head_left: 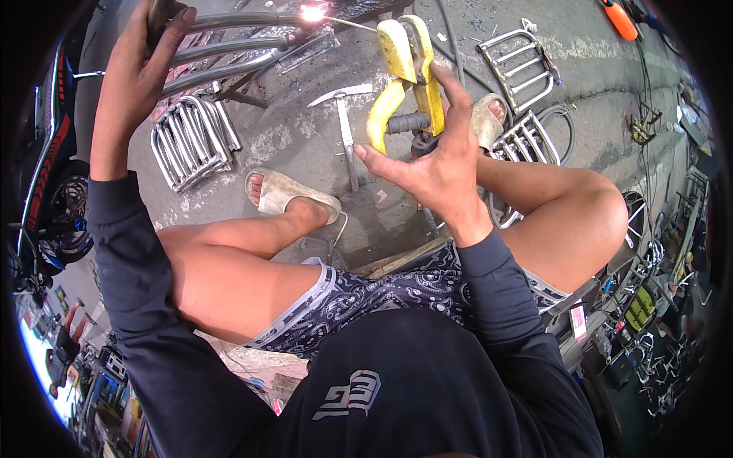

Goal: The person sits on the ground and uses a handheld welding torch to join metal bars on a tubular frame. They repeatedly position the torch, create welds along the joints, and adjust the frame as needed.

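My right hand (450,172) grips a yellow electrode holder (394,52), its thumb and index finger stretched along the sides. From the holder's jaws a thin welding rod (351,24) runs left to a bright glowing arc (312,13) at the end of the upper metal tube. My left hand (141,72) is closed around the left end of the bent metal tubes (229,71); its fingers are partly hidden at the top edge. Between my feet, on the ground, a chipping hammer (345,133) lies below the tubes.
Bent-tube racks lie on the ground: a stack (195,143) at left and another rack (519,67) at right. Cables (456,57) run past the holder. A motorbike (65,195) stands far left. An orange object (620,21) lies far right, with metal parts along that side.
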`<state>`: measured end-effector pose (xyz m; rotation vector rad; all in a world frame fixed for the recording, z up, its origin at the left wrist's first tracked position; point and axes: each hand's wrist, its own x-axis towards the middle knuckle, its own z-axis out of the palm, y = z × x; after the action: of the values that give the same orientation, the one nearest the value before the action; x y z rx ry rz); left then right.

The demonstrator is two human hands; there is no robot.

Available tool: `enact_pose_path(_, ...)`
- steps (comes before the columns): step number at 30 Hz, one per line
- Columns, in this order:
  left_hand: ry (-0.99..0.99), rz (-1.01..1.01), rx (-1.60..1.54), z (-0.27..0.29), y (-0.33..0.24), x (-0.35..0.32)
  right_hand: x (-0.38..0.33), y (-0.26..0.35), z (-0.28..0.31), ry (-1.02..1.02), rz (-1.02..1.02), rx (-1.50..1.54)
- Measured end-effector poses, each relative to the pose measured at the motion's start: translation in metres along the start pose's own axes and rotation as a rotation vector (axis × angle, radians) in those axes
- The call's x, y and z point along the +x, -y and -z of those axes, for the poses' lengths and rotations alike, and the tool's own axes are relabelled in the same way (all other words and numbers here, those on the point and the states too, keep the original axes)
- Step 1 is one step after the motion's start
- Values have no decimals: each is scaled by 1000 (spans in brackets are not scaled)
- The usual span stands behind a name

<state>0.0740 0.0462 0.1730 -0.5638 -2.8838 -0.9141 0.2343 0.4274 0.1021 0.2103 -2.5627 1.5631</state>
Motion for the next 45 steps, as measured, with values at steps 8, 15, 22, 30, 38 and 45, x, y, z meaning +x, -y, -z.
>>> enact_pose_path(8, 12, 36, 6, 2, 1, 3, 3, 0, -3, -54, 118, -90)
enact_pose_path(15, 23, 52, 44, 4, 5, 2, 5, 2, -3, -55, 108, -90)
enact_pose_path(22, 25, 16, 23, 4, 9, 1, 4, 0, -4, -22, 34, -59)
enact_pose_path(30, 34, 14, 33, 5, 8, 1, 6, -1, -4, -2, 85, -109)
enact_pose_path(38, 8, 54, 33, 5, 14, 1, 4, -3, -11, -8, -49, 95)
enact_pose_path(45, -110, 91, -183, 4, 19, 15, 1, -9, -28, -111, 100, -51)
